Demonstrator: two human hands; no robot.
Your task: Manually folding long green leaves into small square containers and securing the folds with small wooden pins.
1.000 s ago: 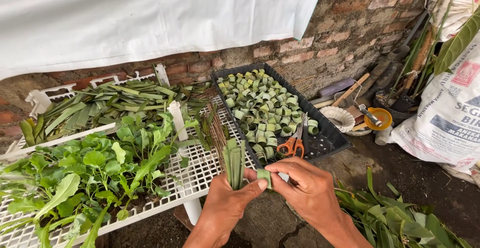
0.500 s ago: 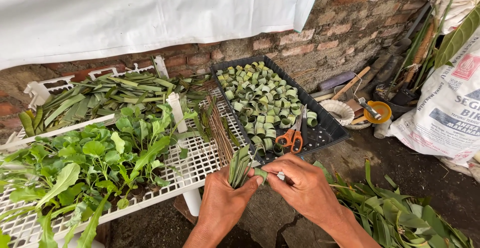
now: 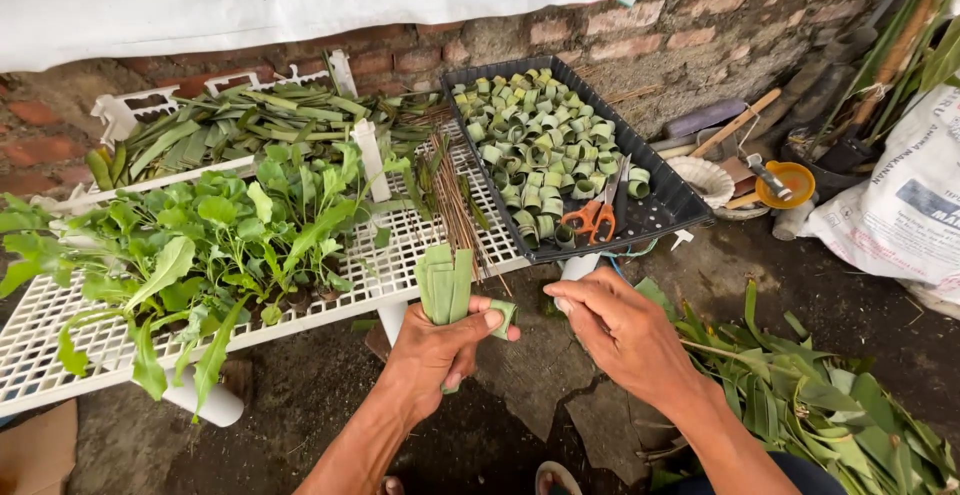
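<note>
Item: bundle of cut leaf strips [image 3: 446,283] — long axis near upright, cut ends pointing up toward the white rack [image 3: 420,245]. Held low in the left hand [image 3: 432,350], fist clenched around it, thumb pinning a small rolled leaf ring [image 3: 503,317] sideways. Right hand [image 3: 625,330] — just beside, apart from the bundle, palm down, fingers curled, gripping nothing discernible. Beyond: black tray [image 3: 660,190] of leaf rolls, orange scissors [image 3: 596,213].

A single head-worn camera looks steeply down and forward from close above the person's hands. It faces a brick wall [image 3: 720,25], taking in the white slatted rack [image 3: 400,255], black tray [image 3: 660,205] and bare ground below.
</note>
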